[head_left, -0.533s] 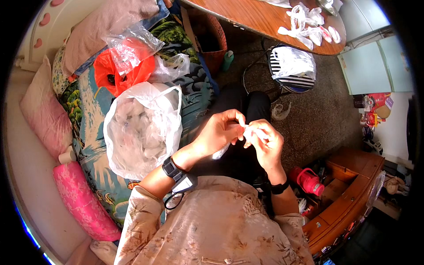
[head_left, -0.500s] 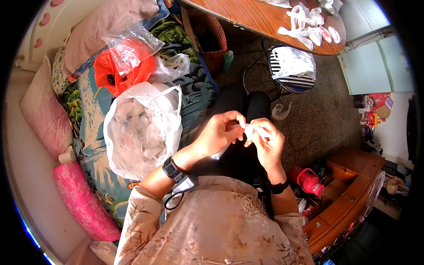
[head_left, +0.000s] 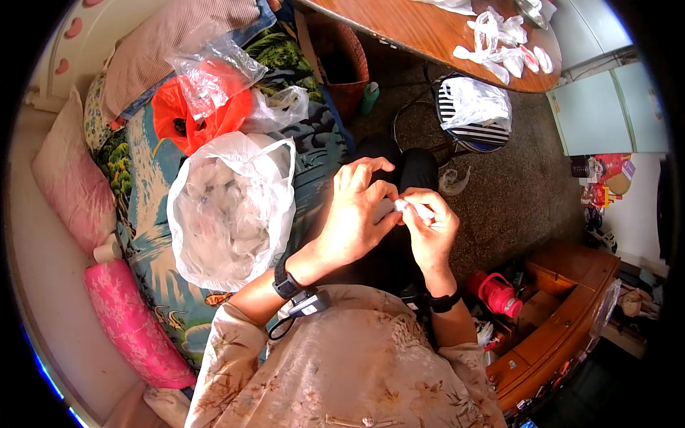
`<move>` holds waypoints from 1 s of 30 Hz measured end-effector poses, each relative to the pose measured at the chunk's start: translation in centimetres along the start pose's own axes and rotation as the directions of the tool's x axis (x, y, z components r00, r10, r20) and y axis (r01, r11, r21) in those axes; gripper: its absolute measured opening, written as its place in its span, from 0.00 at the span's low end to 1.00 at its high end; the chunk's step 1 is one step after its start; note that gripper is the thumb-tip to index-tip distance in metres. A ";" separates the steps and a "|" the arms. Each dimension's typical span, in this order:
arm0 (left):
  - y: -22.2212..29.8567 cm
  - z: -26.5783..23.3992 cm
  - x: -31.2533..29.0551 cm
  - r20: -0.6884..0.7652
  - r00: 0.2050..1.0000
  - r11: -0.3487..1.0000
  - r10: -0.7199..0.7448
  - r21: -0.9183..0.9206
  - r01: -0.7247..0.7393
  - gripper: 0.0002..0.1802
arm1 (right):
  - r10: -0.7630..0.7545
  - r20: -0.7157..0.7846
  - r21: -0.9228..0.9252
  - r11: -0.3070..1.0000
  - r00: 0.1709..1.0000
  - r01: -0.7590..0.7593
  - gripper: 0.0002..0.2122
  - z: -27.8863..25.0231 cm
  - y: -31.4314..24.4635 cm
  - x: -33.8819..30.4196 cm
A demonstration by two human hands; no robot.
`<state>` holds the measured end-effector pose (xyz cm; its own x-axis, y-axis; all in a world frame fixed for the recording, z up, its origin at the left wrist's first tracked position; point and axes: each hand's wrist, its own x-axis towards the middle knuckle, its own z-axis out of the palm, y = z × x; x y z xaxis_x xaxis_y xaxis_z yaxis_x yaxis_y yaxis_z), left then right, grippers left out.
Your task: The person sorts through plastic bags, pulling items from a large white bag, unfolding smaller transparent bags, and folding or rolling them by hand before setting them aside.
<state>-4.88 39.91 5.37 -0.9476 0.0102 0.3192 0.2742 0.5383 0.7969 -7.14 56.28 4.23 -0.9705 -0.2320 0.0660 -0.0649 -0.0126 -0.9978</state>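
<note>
Over my lap, my left hand [head_left: 348, 217] and my right hand [head_left: 432, 230] meet at a small white plastic bag [head_left: 400, 205], bunched tight. My left thumb and forefinger pinch one end of it, while the other left fingers are raised. The right fingers are curled round the other end, which mostly hides it. To the left of my hands, a large white plastic bag [head_left: 182, 246] stands open on the bed, full of crumpled clear and white bags [head_left: 232, 210].
A red bag [head_left: 168, 118] and clear bags [head_left: 278, 110] lie further back on the bed. Knotted white bags [head_left: 510, 57] rest on the wooden table [head_left: 399, 25]. Another white bag [head_left: 474, 103] covers a striped stool [head_left: 485, 135]. A pink flask [head_left: 499, 296] stands by a wooden cabinet [head_left: 564, 328].
My left hand has turned and lifted its outer fingers, keeping the thumb and forefinger on the small bag. My right hand has closed in slightly around its end.
</note>
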 end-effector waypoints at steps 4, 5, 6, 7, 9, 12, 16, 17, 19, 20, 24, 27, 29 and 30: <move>0.0 0.0 -0.1 -0.041 0.999 1.000 0.007 0.008 -0.007 0.15 | 0.029 -0.029 0.067 0.997 0.999 -0.027 0.06 0.2 0.2 -0.3; 0.1 -0.1 -0.1 -0.051 0.999 1.000 0.014 0.009 -0.014 0.14 | 0.030 -0.029 0.067 0.997 0.999 -0.028 0.06 0.2 0.3 -0.4; 0.0 0.0 -0.1 -0.051 0.999 1.000 0.013 0.009 -0.013 0.14 | 0.063 -0.017 0.125 0.990 0.998 -0.060 0.06 0.0 0.5 -0.6; 0.0 0.0 -0.1 -0.059 0.998 0.999 0.022 0.033 -0.020 0.13 | 0.093 -0.003 0.182 0.979 0.996 -0.090 0.07 -0.1 0.6 -0.6; -0.1 0.2 -0.2 -0.067 0.997 0.998 0.030 0.057 -0.026 0.13 | 0.176 -0.003 0.235 0.957 0.984 -0.170 0.07 -0.1 0.2 -0.6; -0.3 0.0 -0.4 -0.054 0.999 0.998 0.004 0.067 -0.001 0.12 | 0.325 0.078 0.385 0.862 0.942 -0.329 0.08 -0.3 -0.4 -0.3; 0.1 -0.9 -0.3 -0.018 1.000 0.998 0.025 0.055 -0.024 0.12 | 0.371 0.442 0.600 0.555 0.817 -0.577 0.07 -1.8 -0.9 0.4; 0.4 -1.0 -0.1 -0.006 0.999 0.999 0.044 0.021 -0.044 0.11 | 0.371 0.516 0.580 0.511 0.772 -0.634 0.07 -2.6 -0.9 0.6; -0.1 -1.1 0.3 -0.010 0.997 0.993 0.083 0.083 -0.082 0.11 | 0.246 0.642 0.638 0.353 0.726 -0.684 0.07 -3.0 -1.2 0.5; -1.2 -1.0 0.5 -0.040 0.999 0.990 0.032 0.136 -0.026 0.11 | 0.088 0.742 0.644 0.180 0.664 -0.744 0.08 -2.3 -2.2 0.9; 1.7 -2.4 0.0 -0.048 0.998 0.987 -0.040 -0.154 0.033 0.19 | 0.288 0.303 0.511 0.755 0.908 -0.410 0.06 -0.9 -4.0 0.7; 1.1 -3.2 0.2 -0.241 0.965 0.994 -0.106 -0.032 0.101 0.19 | 0.187 0.113 0.336 0.917 0.976 -0.215 0.05 -1.1 -2.1 1.1; 1.3 -3.3 -0.2 -0.146 0.988 0.995 -0.048 -0.091 0.035 0.18 | 0.185 0.088 0.360 0.910 0.979 -0.205 0.05 -0.6 -2.2 1.1; 1.4 -3.3 -0.3 -0.053 0.998 0.987 0.018 -0.158 -0.026 0.18 | 0.185 0.089 0.363 0.909 0.979 -0.205 0.05 -0.4 -2.3 0.9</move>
<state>-3.67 37.84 8.05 -0.9325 -0.0252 0.3603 0.3212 0.3982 0.8592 -7.99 56.44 6.58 -0.9410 -0.3162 -0.1203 0.2244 -0.3172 -0.9214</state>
